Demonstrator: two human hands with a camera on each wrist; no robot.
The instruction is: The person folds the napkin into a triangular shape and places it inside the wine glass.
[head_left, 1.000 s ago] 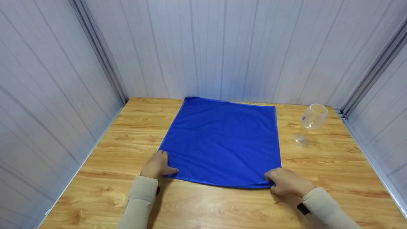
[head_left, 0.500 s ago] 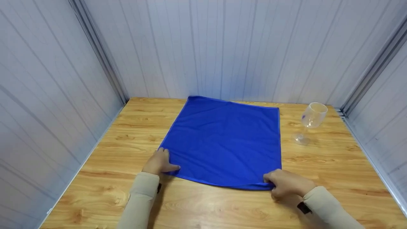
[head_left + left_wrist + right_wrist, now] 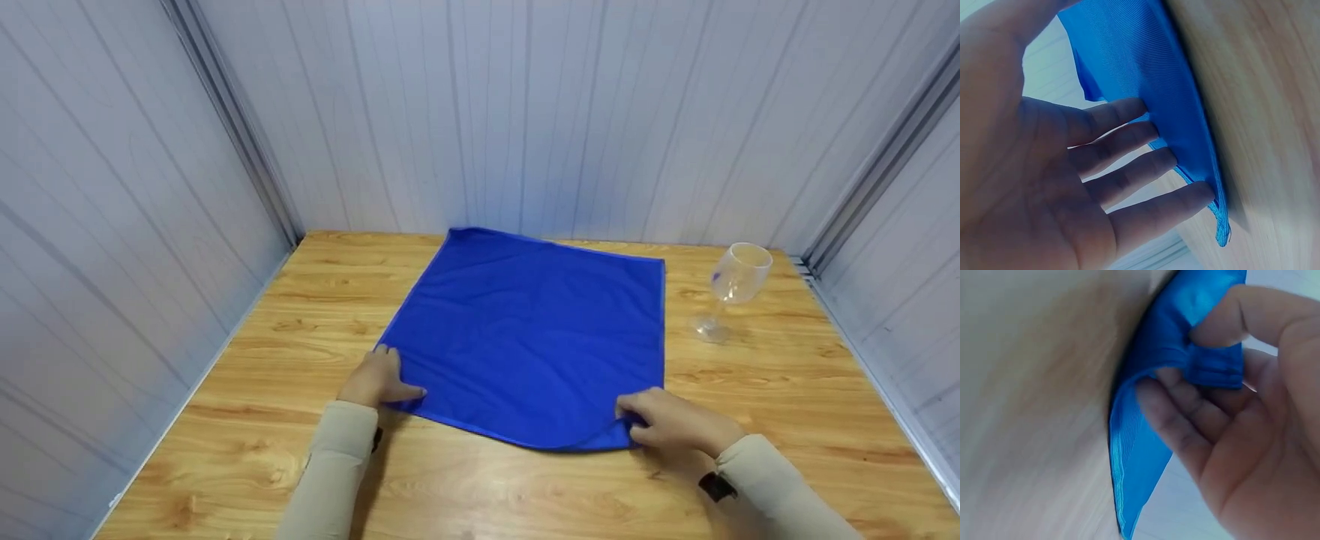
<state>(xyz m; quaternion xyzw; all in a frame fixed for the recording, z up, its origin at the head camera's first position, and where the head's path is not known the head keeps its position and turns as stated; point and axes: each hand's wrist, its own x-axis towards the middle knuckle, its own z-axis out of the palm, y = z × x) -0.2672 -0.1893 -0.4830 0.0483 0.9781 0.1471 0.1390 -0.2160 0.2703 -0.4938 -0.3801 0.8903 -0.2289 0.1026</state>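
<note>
1. Pale walls (image 3: 525,112) stand behind and beside the table.
2. The wood table (image 3: 247,375) fills the floor between them.
3. A blue cloth (image 3: 540,322) lies spread mid-table, reaching the back edge.
4. A clear glass (image 3: 741,279) stands near the table's back right corner, apart from the cloth.
5. The left hand (image 3: 379,380) has straight fingers; the left wrist view shows four fingertips touching the cloth.
6. The right hand (image 3: 679,420) pinches the cloth's front right part; its wrist view shows the fold better.
7. The glass has a purple mark (image 3: 716,277), too small to read.
</note>
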